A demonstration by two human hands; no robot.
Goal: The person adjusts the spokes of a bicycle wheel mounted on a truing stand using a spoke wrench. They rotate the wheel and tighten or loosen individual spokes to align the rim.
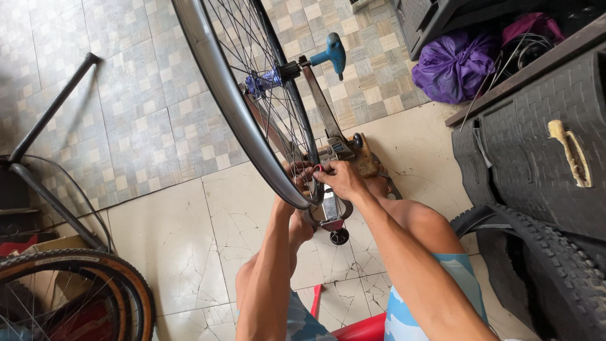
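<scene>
Hands at the rim of a wheel in a stand

Wheel (252,107) stands upright in a metal stand (328,136) on the tiled floor, its silver rim running down to the hands. Right hand (341,179) sits just beside the rim's lowest part, fingers pinched on a small red tool (319,169) at the spokes. Left hand (297,173) lies behind the rim, mostly hidden; its grip cannot be told. Both hands are close together. A knobby tyre (555,265) lies to the right.
</scene>
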